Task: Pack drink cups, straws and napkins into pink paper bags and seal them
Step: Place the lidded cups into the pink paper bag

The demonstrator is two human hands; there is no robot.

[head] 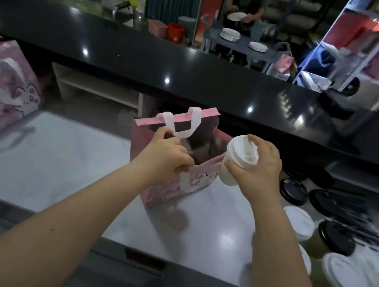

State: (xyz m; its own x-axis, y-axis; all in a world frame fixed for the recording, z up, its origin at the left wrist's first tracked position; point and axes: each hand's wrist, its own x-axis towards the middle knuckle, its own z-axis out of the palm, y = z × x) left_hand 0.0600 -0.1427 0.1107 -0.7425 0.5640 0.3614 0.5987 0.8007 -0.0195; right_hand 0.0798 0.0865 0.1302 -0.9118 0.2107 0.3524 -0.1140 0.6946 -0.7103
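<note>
Looked like the cup-loading step: left hand (168, 151) had its fingers curled on the pink bag's (172, 185) rim, holding it open on the tabletop (56, 159). Right hand (257, 169) gripped a white-lidded cup (236, 160) tilted just beside the opening. Next it needed straightening and lowering in, I'd guess.

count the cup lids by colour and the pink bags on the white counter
white round plastic lids: 4, one on the white paper cup in the right hand
black round plastic lids: 3
pink paper bags with white handles: 2, one held by the left hand
total: 9
</note>
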